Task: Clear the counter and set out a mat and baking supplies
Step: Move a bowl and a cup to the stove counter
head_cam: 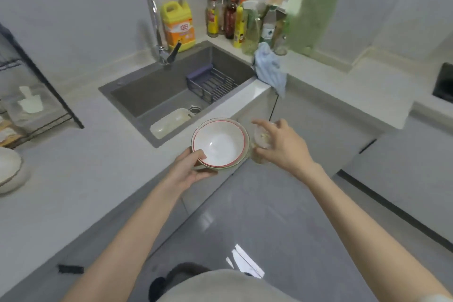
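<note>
white, red-rimmed bowls (219,144), stacked, are hovering just beside the sink (157,91), the left hand (188,171) gripping their rim with curled fingers (199,154). the right hand (282,144) is clasping a small clear cup (262,140). clearing seems underway; next, probably lowering both gently into the sink.

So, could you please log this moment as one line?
left hand: holds stacked bowls | right hand: grips small cup | position: near sink front edge

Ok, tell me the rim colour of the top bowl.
A red line round the white top bowl, clearest in the head view.
</note>
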Available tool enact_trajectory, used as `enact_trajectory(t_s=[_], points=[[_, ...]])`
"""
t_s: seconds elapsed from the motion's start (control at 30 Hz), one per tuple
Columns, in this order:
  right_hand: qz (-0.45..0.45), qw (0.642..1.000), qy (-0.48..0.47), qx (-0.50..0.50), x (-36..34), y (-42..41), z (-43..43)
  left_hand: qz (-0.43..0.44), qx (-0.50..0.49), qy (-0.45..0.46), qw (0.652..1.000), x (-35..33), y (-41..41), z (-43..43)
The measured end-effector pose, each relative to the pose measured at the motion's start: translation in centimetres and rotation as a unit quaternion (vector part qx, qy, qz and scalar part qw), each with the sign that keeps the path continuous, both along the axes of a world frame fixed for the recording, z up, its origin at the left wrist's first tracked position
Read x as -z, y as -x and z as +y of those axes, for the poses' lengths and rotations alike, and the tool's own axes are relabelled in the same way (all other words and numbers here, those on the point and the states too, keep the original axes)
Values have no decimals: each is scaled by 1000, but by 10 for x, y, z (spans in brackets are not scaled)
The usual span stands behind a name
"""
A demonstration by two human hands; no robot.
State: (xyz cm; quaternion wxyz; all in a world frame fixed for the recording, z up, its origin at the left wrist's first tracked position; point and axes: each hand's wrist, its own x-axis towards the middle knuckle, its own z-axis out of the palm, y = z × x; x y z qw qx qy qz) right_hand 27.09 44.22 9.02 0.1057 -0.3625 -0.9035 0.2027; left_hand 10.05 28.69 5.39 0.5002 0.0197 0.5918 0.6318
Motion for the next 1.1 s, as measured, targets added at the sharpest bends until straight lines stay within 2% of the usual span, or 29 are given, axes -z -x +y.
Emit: enact_trajectory(t_s=[0.17,0.37,0.6,0.73,1.1], points=[[2,992,-3,130,-1,-96,49,20,106,18,994,-2,-65,91],[7,963,-9,269,0,-195,94,32,232,19,972,-10,-141,193],[26,909,-14,415,8,-288,159,36,364,-5,931,-9,-223,313],[19,871,-12,490,2,-342,207,29,443,-11,896,-10,-280,400],[18,787,-11,617,-13,-477,280,28,568,-8,823,-36,-439,548]])
